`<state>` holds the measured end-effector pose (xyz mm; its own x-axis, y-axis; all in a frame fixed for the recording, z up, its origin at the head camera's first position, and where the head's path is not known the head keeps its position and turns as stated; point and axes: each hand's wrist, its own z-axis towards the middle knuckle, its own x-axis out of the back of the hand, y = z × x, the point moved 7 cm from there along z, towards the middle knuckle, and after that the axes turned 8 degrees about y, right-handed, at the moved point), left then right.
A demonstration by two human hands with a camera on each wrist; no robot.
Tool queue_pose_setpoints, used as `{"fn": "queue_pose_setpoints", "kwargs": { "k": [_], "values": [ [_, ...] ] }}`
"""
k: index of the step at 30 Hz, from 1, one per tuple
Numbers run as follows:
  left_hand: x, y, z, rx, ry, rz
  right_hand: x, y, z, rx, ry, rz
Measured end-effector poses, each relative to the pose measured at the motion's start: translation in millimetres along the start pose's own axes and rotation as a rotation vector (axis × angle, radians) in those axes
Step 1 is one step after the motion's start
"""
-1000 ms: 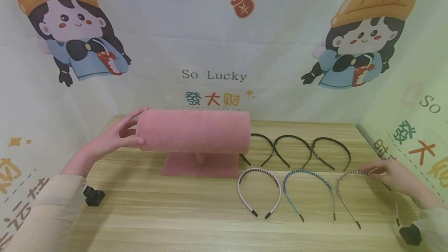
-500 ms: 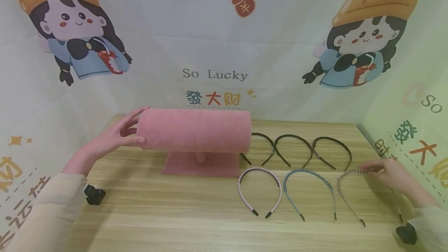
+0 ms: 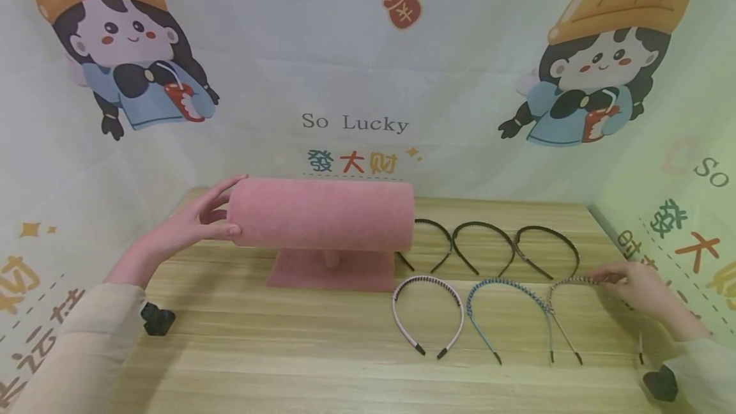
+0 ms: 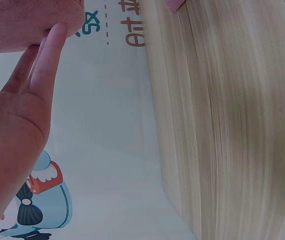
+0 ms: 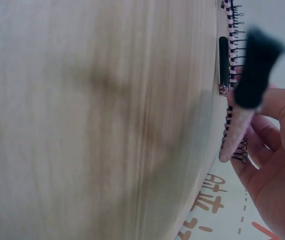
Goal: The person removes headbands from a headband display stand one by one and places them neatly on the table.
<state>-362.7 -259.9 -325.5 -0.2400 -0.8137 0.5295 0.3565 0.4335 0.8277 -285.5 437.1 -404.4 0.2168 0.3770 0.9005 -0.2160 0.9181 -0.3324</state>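
Observation:
In the head view a pink plush roll-shaped display stand [image 3: 322, 214] stands upright on its square base at the back of the table. My left hand [image 3: 198, 219] grips the roll's left end, thumb at the front and fingers spread over the end and top. The fingers reach the roll's end [image 4: 32, 25] in the left wrist view. At the right, my right hand [image 3: 638, 289] pinches the top of a dusty-pink toothed headband [image 3: 567, 337], partly hidden by the hand. Its black tip [image 5: 257, 70] looms blurred in the right wrist view.
A blue headband [image 3: 483, 335] touches or overlaps the held one; a pale pink headband [image 3: 395, 312] lies left of it. Several dark headbands [image 3: 482, 225] lie behind, one partly hidden by the stand. Printed cloth [image 3: 356, 69] walls the wooden table [image 3: 276, 356].
The dusty-pink headband has shifted left in my right hand, and its left leg now meets the blue headband. My left hand and the stand hold their place; the head view shifts slightly.

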Motion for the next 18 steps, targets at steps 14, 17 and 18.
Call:
{"fn": "queue_pose_setpoints", "kwargs": {
  "k": [14, 17, 18],
  "values": [
    [0.5, -4.4, 2.0, -0.001, -0.004, -0.017, -6.2, -0.4, -3.2, 0.01, 0.004, 0.087],
    [0.8, -5.2, 1.7, 0.003, -0.004, -0.016, -7.0, 1.1, -3.7, 0.027, 0.024, 0.085],
    [0.9, -5.5, 1.6, 0.004, -0.005, -0.019, -7.6, 2.2, -3.8, 0.023, 0.021, 0.087]
  ]
}}
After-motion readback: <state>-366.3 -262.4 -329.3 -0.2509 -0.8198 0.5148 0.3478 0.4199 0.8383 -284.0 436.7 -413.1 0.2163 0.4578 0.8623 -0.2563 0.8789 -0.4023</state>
